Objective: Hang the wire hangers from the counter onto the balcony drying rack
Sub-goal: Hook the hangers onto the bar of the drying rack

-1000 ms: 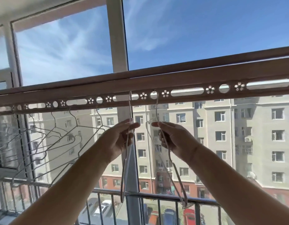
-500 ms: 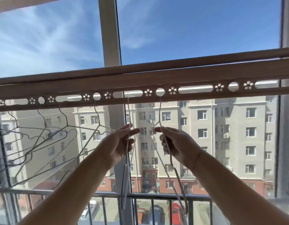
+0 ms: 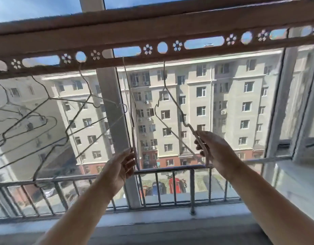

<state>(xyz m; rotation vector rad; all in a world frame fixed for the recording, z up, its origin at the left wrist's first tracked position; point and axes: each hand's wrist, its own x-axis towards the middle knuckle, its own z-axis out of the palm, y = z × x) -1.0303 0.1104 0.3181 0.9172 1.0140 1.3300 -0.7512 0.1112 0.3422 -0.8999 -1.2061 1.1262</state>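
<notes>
Nearly done, by my reading: two wire hangers have their hooks in the drying rack (image 3: 152,29) at 12 o'clock, beside a cluster of hangers (image 3: 49,98) hung toward 9 o'clock. My right hand (image 3: 216,152), at 3 o'clock, has its fingers curled round the lower corner of the right hanger (image 3: 164,76). My left hand (image 3: 120,167), near centre, lies with loose fingers against the middle hanger (image 3: 127,85), which hangs edge-on. I cannot tell whether that hand pinches the wire. What remains, I judge, is letting go of both. The counter is out of view, so I cannot say whether more hangers wait there.
</notes>
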